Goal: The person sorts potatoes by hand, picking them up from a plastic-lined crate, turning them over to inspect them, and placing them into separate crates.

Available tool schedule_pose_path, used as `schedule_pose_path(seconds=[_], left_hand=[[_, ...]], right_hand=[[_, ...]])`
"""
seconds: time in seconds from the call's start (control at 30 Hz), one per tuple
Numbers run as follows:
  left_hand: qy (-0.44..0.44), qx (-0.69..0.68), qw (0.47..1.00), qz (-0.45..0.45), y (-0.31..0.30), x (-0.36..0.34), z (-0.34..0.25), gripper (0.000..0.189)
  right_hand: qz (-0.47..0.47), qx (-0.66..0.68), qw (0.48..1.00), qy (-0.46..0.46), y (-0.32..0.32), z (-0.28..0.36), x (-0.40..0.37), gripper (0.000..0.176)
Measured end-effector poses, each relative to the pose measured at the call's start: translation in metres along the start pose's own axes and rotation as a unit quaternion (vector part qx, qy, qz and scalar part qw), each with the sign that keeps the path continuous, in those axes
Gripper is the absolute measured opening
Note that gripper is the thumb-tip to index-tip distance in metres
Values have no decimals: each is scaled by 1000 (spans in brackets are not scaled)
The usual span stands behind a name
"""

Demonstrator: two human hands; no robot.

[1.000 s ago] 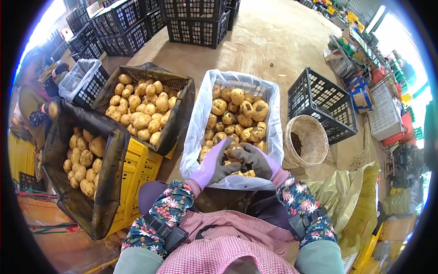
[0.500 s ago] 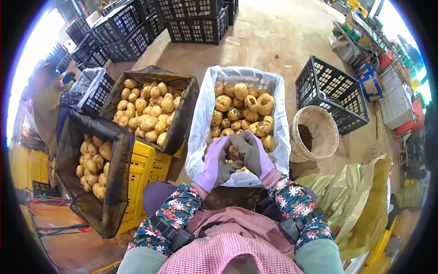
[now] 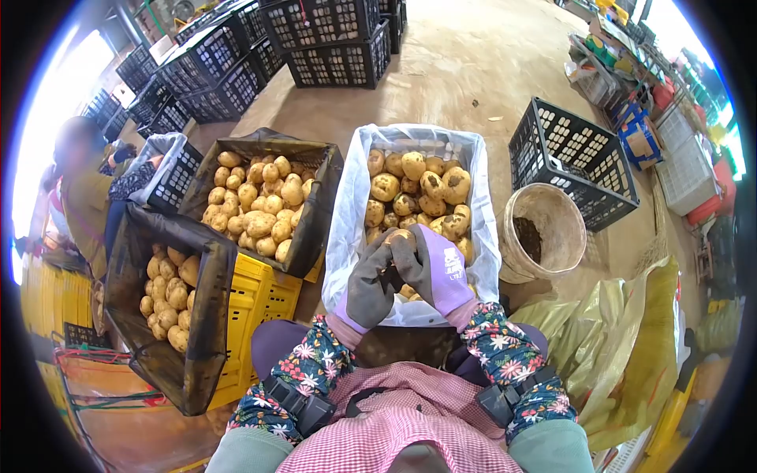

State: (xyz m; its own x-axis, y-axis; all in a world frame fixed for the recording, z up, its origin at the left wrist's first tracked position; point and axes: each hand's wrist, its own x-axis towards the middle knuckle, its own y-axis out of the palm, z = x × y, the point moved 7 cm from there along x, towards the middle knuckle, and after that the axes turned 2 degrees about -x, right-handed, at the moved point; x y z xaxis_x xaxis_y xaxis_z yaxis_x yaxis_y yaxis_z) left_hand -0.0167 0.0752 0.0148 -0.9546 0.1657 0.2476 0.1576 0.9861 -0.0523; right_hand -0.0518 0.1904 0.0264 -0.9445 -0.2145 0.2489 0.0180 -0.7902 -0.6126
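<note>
A potato [image 3: 404, 239], mostly hidden by the gloves, is held between my two hands above the near half of a lined crate. My left hand [image 3: 371, 277], in a grey and purple glove, has its fingers curled against the potato. Closed round the other side is my right hand [image 3: 435, 266], gloved alike, with the purple back turned up. Below them, several soil-marked potatoes [image 3: 432, 185] lie in the crate, whose white plastic liner [image 3: 344, 213] folds over the rim.
To the left stand two dark-lined crates of potatoes, one farther [image 3: 323, 185] and one nearer [image 3: 214, 315], beside yellow crates [image 3: 256, 296]. A dirty white bucket [image 3: 544, 268] and a black crate [image 3: 572, 177] stand right. Another person [image 3: 83, 189] works at far left.
My hands have turned and drawn together around the potato; the right glove's back now faces up. The view has tilted slightly, and the person at left has come more into sight.
</note>
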Motion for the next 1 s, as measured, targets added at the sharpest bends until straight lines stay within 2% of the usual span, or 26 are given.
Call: schedule_pose_path(seconds=[0.03, 0.1, 0.13, 0.17, 0.2, 0.23, 0.27, 0.3, 0.33, 0.37, 0.43, 0.47, 0.5, 0.53, 0.57, 0.63, 0.67, 0.7, 0.77, 0.83, 0.87, 0.9, 0.97, 1.0], left_hand=[[-2, 0, 1000, 4, 1, -3, 4, 59], [43, 52, 998, -13, -2, -11, 15, 56], [-164, -208, 964, -10, -1, -18, 53, 55], [-166, -212, 963, -10, 1, -18, 54, 55], [-117, -155, 981, -24, 1, -17, 49, 49], [-67, -98, 992, -40, 2, -15, 43, 44], [-101, -323, 939, -62, 3, -5, 50, 31], [-76, -279, 953, -92, -7, 6, 49, 31], [-143, -388, 905, -97, -21, 11, 57, 33], [-205, -491, 841, -98, -35, 18, 49, 34], [-199, -493, 837, -127, -66, 24, 61, 36], [-177, -432, 875, -131, -76, 26, 55, 39], [-179, -437, 871, -137, -80, 26, 54, 39], [-203, -418, 871, -159, -84, 22, 57, 38], [-227, -398, 870, -180, -88, 18, 63, 38], [-251, -405, 859, -186, -88, 14, 72, 39], [-251, -404, 861, -179, -87, 15, 69, 40], [-249, -402, 864, -171, -87, 18, 65, 40], [-257, -422, 850, -184, -91, 18, 75, 39], [-162, -207, 956, -128, -97, 20, 78, 44], [-258, -367, 880, -155, -94, 18, 89, 45], [-262, -367, 879, -157, -94, 16, 91, 45], [-165, -158, 968, -104, -97, 20, 77, 49], [-249, -402, 866, -164, -94, 17, 93, 51]], right_hand=[[7, -53, 998, -14, 1, -1, -1, 35], [6, -22, 1000, -14, 2, -8, -4, 32], [-19, 41, 999, 23, 1, -18, -4, 32], [-45, 102, 992, 59, 2, -29, -5, 31], [-47, 178, 980, 69, 8, -35, -3, 26], [-42, 170, 982, 71, 6, -39, -3, 26], [9, 260, 949, 180, 10, -46, -1, 23], [60, 344, 892, 288, 19, -54, -3, 21], [17, 342, 907, 247, 13, -71, 6, 22], [0, 281, 937, 207, 4, -90, 15, 30], [-48, 68, 993, 80, -2, -142, 27, 33], [-41, 63, 994, 81, -10, -141, 35, 33], [57, -132, 987, 70, -8, -130, 44, 36], [155, -320, 933, 53, 1, -129, 49, 39], [165, -323, 931, 52, 11, -136, 54, 39], [122, -341, 925, -112, 41, -135, 60, 37], [129, -347, 920, -126, 60, -140, 61, 34], [175, -319, 922, -134, 82, -139, 62, 38], [334, -245, 905, -94, 127, -151, 55, 46], [437, -236, 866, -56, 164, -158, 48, 48], [412, -270, 864, -103, 174, -149, 48, 44], [446, -333, 812, -176, 188, -144, 43, 50], [478, -372, 778, -167, 205, -139, 40, 49], [463, -313, 820, -125, 211, -145, 45, 46]])
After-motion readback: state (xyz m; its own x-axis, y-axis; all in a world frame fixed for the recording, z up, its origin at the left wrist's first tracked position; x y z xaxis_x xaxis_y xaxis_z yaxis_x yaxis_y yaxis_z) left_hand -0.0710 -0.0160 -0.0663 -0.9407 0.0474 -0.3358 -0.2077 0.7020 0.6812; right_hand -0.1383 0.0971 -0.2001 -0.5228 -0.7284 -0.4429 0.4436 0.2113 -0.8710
